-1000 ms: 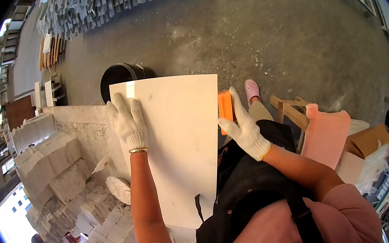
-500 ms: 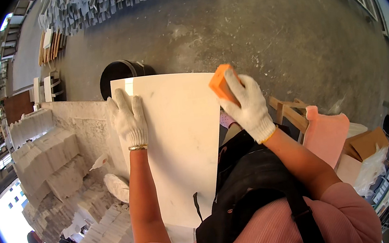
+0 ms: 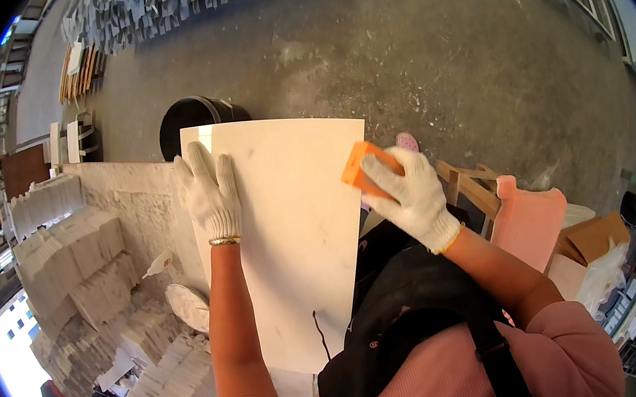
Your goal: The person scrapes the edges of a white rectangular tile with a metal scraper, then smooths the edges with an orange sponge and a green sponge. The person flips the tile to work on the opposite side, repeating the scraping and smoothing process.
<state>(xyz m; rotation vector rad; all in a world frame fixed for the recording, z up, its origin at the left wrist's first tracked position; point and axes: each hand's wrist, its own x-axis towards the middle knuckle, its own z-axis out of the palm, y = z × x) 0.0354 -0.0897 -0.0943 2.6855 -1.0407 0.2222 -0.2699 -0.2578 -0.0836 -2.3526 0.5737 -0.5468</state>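
Note:
A large white slab (image 3: 289,217) with a smooth, faintly marked face lies in front of me. My left hand (image 3: 209,191), in a white knit glove, rests flat on its far left part with the fingers spread. In my gloved right hand (image 3: 416,195) is an orange sanding block (image 3: 365,168), gripped between thumb and fingers. The block sits against the slab's right edge, a little below its far right corner. My hand hides part of the block, and its underside does not show.
A black bucket (image 3: 188,123) stands beyond the slab. Stacks of pale stone pieces (image 3: 77,249) fill the left, near a white bottle (image 3: 158,264). At right are a wooden stand (image 3: 471,185), a pink sheet (image 3: 528,214) and a cardboard box (image 3: 597,237). A pink shoe (image 3: 406,141) shows beyond my right hand.
My right hand with the sanding block has moved toward me along the slab's right edge, and the block has tilted round. More of the pink shoe shows. My left hand stays in place.

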